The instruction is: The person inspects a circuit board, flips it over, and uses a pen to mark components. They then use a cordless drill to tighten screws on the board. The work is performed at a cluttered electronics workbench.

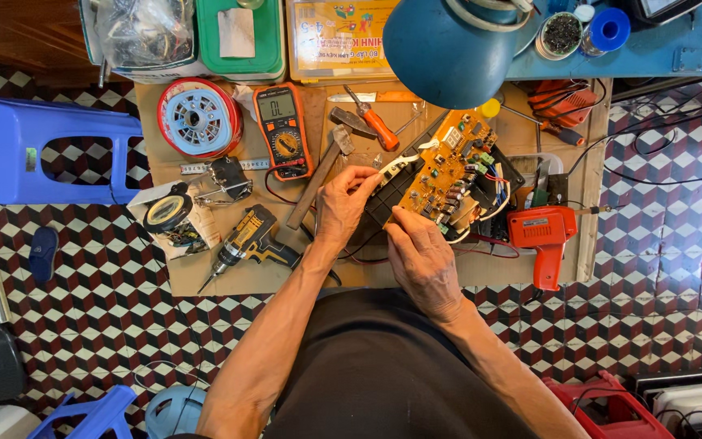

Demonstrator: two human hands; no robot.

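- The wooden work board [205, 276] is crowded, and only its near strip in front of me has some bare room; the lamp shade [448, 41] hangs over the far edge, above the circuit board [448, 167].
- To the left of my hands lie the hammer [327, 162] and the yellow drill [245, 240], both near; to the right the orange soldering gun [542, 232] lies close beside the circuit board.
- My left hand [343, 207] has its fingers curled together and pinches the small cutter with white handles [396, 162] at the left corner of the circuit board.
- My right hand [424, 256] rests at the near edge of the circuit board, thumb and fingers pressed together there; I cannot tell if something small is between them.
- The circuit board is tilted, resting on a black case [387, 199], in the middle of the work board.
- Further back are the orange multimeter [282, 130], a screwdriver with orange handle [375, 122] and a red wire spool [198, 118].
- The work board is laid on a floor of checkered tiles [660, 244], with a blue plastic stool [34, 150] at the left.
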